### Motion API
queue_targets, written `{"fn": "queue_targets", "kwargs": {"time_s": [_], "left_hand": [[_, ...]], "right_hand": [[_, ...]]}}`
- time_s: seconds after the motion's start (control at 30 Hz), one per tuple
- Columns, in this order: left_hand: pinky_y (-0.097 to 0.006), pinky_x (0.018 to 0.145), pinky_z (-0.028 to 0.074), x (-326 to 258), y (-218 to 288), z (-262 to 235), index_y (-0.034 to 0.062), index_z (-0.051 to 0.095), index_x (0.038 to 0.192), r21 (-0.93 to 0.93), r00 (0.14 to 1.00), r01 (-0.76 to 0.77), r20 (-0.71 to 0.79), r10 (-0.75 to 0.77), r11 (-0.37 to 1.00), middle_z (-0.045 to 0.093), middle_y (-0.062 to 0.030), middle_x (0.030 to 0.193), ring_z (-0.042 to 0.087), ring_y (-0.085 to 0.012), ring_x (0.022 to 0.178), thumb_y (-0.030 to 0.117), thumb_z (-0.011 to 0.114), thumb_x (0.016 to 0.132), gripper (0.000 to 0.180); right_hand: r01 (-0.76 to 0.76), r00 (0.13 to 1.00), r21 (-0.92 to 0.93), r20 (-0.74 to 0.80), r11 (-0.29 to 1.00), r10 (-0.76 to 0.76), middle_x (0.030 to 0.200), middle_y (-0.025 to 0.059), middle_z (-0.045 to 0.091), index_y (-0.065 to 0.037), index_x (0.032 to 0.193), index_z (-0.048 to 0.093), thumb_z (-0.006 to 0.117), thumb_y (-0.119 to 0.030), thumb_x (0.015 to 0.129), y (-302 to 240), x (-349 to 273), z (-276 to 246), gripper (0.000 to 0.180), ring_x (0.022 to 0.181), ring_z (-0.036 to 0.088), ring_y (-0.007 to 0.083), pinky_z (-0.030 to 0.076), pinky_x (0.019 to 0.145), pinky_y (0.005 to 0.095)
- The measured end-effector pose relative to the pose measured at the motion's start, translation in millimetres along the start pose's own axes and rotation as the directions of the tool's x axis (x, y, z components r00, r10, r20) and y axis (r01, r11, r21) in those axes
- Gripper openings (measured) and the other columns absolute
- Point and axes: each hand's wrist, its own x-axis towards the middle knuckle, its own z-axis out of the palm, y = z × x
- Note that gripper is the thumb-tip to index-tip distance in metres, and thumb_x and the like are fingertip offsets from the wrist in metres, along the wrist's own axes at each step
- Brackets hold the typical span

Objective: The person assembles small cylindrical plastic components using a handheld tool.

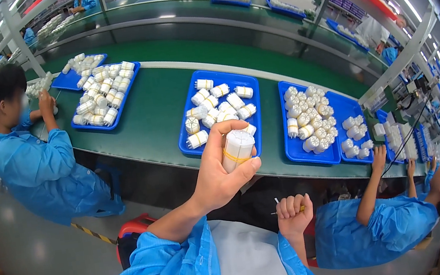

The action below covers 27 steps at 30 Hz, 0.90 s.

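My left hand [216, 174] is raised over the front edge of the bench, its fingers and thumb wrapped round a bundle of white pieces [238, 145]. The bundle is roughly cylindrical, its top is split into wedges, and a yellow band circles it. Lower and to the right, my right hand [295, 214] is closed in front of my body round a thin pen-like stick [277, 201] with a pale end and a bit of yellow. Its exact kind is unclear. Just beyond my left hand, a blue tray [185, 136] holds several similar banded bundles [210, 102].
Another blue tray [290, 150] of upright bundles stands to the right, with a less filled tray [357, 102] beside it. More bundles fill a tray [136, 73] on the left. Co-workers in blue sit at left [39, 156] and right [386, 221]. A rail [188, 64] runs behind the green bench [158, 112].
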Motion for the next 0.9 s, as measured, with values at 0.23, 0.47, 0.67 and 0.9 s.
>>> {"fn": "queue_targets", "kwargs": {"time_s": [0.23, 0.47, 0.67, 0.9], "left_hand": [[-0.022, 0.065, 0.050, -19, 22, 4, 0.0062, 0.037, 0.139, -0.124, 0.998, -0.058, 0.015, 0.060, 0.991, 0.054, -0.0056, 0.101, 0.057, -0.0086, 0.080, 0.010, 0.060, 0.094, 0.051], [-0.022, 0.061, 0.052, -29, 34, 5, 0.0071, 0.038, 0.138, -0.070, 0.997, -0.076, -0.015, 0.075, 0.995, 0.054, -0.0063, 0.101, 0.059, -0.0079, 0.077, 0.009, 0.067, 0.091, 0.055], [-0.027, 0.079, 0.051, -32, 35, 4, 0.0078, 0.049, 0.128, 0.108, 0.993, -0.027, -0.113, 0.039, 0.994, 0.054, -0.0048, 0.109, 0.058, -0.0111, 0.095, 0.012, 0.073, 0.086, 0.048], [-0.028, 0.084, 0.050, -31, 32, 4, 0.0087, 0.050, 0.125, 0.213, 0.974, -0.162, -0.120, 0.190, 0.964, 0.054, -0.0052, 0.111, 0.056, -0.0122, 0.100, 0.012, 0.073, 0.086, 0.046]], "right_hand": [[0.001, 1.000, -0.012, 0.004, 1.000, -0.001, 0.052, 0.0004, 0.031, -0.012, 0.061, 0.033, 0.037, -0.034, 0.105, 2, -19, -6, 0.050, 0.047, 0.030, 0.0139, 0.029, 0.047, 0.0301], [-0.001, 0.999, -0.017, 0.042, 1.000, 0.002, 0.052, 0.0004, 0.031, -0.012, 0.061, 0.033, 0.037, -0.034, 0.105, 0, -20, -4, 0.050, 0.047, 0.029, 0.0139, 0.028, 0.045, 0.0298], [0.013, 0.999, -0.003, 0.050, 1.000, -0.012, 0.052, 0.0002, 0.031, -0.013, 0.061, 0.033, 0.037, -0.034, 0.105, -2, -21, -7, 0.049, 0.047, 0.028, 0.0135, 0.027, 0.045, 0.0294], [0.002, 0.999, -0.008, 0.050, 1.000, -0.001, 0.051, 0.0002, 0.030, -0.012, 0.061, 0.033, 0.036, -0.033, 0.105, -2, -20, -8, 0.049, 0.047, 0.027, 0.0132, 0.026, 0.045, 0.0296]]}}
